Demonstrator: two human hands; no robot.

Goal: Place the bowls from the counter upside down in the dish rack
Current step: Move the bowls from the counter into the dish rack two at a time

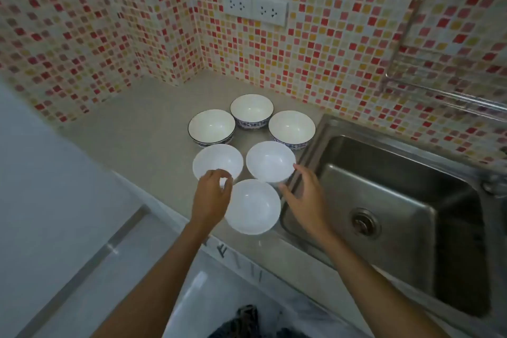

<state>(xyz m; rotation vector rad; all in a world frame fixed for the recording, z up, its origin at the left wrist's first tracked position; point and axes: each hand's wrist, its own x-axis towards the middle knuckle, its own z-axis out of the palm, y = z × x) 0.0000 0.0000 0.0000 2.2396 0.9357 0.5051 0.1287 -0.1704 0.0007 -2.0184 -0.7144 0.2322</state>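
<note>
No readable writing shows; dark marks on the bench (142,129) edge are illegible; nearest, a plain white bowl (253,207) sits upright and empty between both hands; the left hand (211,195) and right hand (304,195) hover apart, fingers loosely spread, gripping nothing; beyond, two more white bowls (270,160), then three blue-patterned bowls (251,110), all empty; the steel sink (384,200) lies just right.

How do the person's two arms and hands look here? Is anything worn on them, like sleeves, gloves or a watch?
Both forearms are bare as far as the picture shows: no sleeves are in view. The left hand and the right hand wear no gloves. No watch, bracelet or ring is visible on the wrists or the fingers, though slight blur could hide a thin ring.
</note>
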